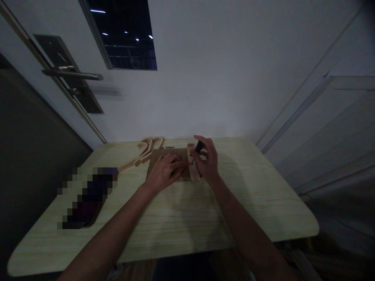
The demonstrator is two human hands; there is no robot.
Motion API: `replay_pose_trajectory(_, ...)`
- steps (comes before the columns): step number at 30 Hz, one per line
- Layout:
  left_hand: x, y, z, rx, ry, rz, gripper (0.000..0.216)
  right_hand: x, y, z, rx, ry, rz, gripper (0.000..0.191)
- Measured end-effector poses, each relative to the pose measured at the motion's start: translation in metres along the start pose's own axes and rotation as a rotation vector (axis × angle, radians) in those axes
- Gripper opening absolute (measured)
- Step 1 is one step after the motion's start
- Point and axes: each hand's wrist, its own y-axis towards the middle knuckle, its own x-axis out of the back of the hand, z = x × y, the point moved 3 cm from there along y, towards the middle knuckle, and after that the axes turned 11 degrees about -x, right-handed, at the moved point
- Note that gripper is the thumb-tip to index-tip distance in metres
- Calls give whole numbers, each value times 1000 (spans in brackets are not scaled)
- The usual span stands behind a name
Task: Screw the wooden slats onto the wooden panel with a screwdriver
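Note:
My right hand [208, 159] is closed around the black handle of a small screwdriver [199, 146]. Its thin shaft slants down and left to a pale wooden strip [193, 170] at the right edge of a piece of corrugated cardboard [185, 153]. Near the tip is a small dark spot, perhaps a screw, too small to make out. My left hand [165, 168] lies palm down over the cardboard, one finger stretched out towards the strip. Its other fingers are partly hidden, and the light is dim.
Curved wooden pieces [150, 146] lie at the back left of the pale wooden table [164, 222]. A small dark item [170, 147] lies behind the cardboard. A blurred-out dark flat object [96, 195] rests at left. Behind the table stands a white door with a metal handle [76, 75].

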Motion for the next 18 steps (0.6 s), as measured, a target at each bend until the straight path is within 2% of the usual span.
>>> replay_pose_trajectory(5, 0, -1, 0, 2, 0, 3, 31, 3, 0, 7, 59, -8, 25, 24)
replay_pose_trajectory(13, 0, -1, 0, 11, 8, 16, 26, -3, -2, 2, 19, 169, 195, 36)
replay_pose_trajectory(18, 0, -1, 0, 10, 11, 16, 28, -3, 0, 0, -8, 60, 155, 30)
